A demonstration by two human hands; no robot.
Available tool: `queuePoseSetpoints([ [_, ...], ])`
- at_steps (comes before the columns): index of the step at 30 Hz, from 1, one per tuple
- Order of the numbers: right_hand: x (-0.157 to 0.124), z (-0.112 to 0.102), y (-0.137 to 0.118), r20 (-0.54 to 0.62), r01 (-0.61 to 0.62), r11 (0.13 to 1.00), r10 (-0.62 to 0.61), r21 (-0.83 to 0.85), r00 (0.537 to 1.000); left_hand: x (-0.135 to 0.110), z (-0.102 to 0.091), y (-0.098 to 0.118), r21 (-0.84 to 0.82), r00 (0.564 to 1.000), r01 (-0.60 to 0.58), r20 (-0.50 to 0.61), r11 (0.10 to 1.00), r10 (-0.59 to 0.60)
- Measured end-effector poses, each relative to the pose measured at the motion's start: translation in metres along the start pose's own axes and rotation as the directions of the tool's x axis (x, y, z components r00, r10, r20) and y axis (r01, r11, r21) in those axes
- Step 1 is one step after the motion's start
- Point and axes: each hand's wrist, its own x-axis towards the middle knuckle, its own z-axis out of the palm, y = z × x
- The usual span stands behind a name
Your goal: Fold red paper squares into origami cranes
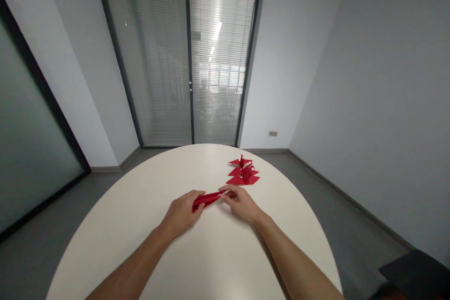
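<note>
A folded piece of red paper (208, 199) is held between my two hands, low over the table. My left hand (183, 212) grips its wider left end, with the thumb along the near side and the fingers over the far side. At the narrow right end, my right hand (239, 201) pinches the tip between thumb and fingers. Just beyond my right hand, several red origami cranes (244, 173) stand close together in a row leading away from me. Part of the folded paper is hidden under my left fingers.
The round white table (168, 173) fills the lower middle of the view. A dark object (418, 274) is at the lower right, beside the table. Farther back are a glass door with blinds (158, 70) and a wall socket (273, 133).
</note>
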Motion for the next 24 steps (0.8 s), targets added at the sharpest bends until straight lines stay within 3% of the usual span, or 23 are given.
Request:
queuePoseSetpoints([
  [13, 0.005, 0.007, 0.008, 0.05, -0.126, 0.967, 0.117, 0.222, 0.992, 0.001, -0.011, 0.019, -0.06, 0.99, 0.123, 0.075, 0.991, -0.118],
  [24, 0.003, 0.006, 0.006, 0.105, -0.204, 0.977, 0.197, 0.067, 0.975, 0.004, -0.005, 0.014, -0.004, 0.963, 0.241, 0.127, 0.97, -0.239],
])
